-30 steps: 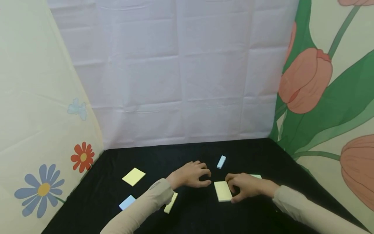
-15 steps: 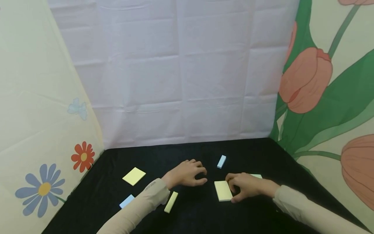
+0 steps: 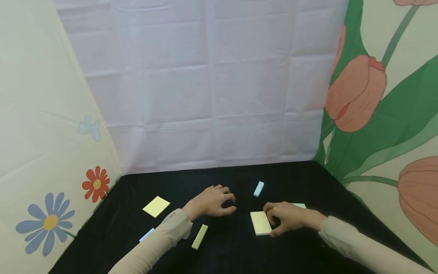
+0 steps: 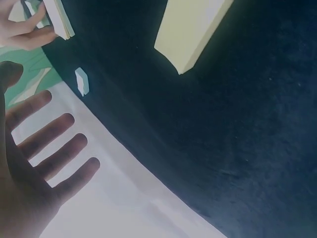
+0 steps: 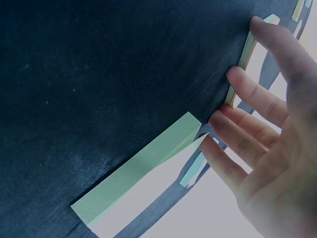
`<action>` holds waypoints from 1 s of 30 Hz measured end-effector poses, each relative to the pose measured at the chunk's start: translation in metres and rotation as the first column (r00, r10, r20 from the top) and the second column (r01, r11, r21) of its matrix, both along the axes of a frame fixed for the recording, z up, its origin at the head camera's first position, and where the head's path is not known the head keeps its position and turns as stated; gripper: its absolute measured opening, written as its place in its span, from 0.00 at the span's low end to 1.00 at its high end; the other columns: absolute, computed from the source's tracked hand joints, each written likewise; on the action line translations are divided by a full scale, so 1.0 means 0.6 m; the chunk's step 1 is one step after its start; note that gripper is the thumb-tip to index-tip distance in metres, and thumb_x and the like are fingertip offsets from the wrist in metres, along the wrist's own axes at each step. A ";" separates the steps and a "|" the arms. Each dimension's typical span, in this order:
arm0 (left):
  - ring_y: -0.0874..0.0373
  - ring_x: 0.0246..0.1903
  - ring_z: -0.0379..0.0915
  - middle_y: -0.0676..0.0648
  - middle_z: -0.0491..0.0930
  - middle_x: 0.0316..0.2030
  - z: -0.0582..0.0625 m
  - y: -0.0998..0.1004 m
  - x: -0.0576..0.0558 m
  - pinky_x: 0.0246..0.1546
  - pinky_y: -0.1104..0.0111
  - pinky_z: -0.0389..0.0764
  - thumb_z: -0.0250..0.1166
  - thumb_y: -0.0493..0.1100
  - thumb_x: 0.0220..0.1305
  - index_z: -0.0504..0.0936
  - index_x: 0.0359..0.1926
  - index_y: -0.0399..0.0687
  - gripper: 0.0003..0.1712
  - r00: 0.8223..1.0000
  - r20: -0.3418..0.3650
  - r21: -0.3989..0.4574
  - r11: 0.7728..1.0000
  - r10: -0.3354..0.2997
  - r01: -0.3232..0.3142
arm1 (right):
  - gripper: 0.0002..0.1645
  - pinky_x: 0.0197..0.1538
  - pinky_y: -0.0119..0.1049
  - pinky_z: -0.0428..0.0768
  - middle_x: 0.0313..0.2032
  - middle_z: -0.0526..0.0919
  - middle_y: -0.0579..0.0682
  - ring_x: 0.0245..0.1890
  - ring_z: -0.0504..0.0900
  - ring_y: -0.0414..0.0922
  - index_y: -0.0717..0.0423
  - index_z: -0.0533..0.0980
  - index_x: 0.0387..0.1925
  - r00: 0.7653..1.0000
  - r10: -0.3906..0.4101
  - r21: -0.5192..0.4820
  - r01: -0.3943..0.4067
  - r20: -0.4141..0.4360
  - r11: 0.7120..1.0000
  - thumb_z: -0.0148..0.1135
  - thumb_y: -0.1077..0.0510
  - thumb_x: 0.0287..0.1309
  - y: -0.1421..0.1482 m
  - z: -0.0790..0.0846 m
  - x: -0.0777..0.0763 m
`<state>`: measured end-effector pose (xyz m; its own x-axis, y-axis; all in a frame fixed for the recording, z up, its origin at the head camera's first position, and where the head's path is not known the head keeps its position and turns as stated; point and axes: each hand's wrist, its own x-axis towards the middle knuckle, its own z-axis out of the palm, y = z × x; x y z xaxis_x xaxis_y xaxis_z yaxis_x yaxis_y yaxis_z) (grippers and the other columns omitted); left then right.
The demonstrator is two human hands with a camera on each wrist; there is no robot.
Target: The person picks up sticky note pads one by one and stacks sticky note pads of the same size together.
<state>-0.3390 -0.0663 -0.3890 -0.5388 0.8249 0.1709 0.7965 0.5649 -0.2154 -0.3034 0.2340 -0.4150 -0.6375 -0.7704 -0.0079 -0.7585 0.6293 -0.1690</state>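
Note:
My left hand (image 3: 212,201) hovers over the black cloth with loosely bent fingers and holds nothing; the left wrist view shows its fingers spread apart. Below its wrist lies a narrow yellow sticky note pad (image 3: 200,236). My right hand (image 3: 290,217) is at the right edge of a larger yellow sticky note pad (image 3: 260,223), thumb by the near corner and index finger by the far one. In the right wrist view those fingertips touch the side of that pad. A green sticky note pad (image 5: 143,166) lies beyond the right hand, mostly hidden in the head view.
A narrow light-blue pad (image 3: 259,189) lies farther back. On the left are a square yellow pad (image 3: 156,206) and a blue pad (image 3: 146,235) partly covered by the left sleeve (image 3: 161,236). A white cloth (image 3: 212,95) hangs behind the black-covered table (image 3: 232,253).
The left hand has drifted left, away from the larger yellow pad, uncovering more of the narrow yellow pad and covering more of the blue one. The right hand stays in place.

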 end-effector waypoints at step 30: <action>0.59 0.42 0.68 0.54 0.73 0.47 0.002 -0.054 0.000 0.39 0.65 0.70 0.43 0.65 0.64 0.76 0.50 0.62 0.24 0.998 0.018 0.026 0.998 0.058 -0.058 | 0.19 0.31 0.31 0.69 0.47 0.70 0.46 0.28 0.67 0.34 0.40 0.69 0.22 1.000 0.012 -0.019 -0.012 0.028 1.000 0.61 0.33 0.45 0.000 0.004 0.003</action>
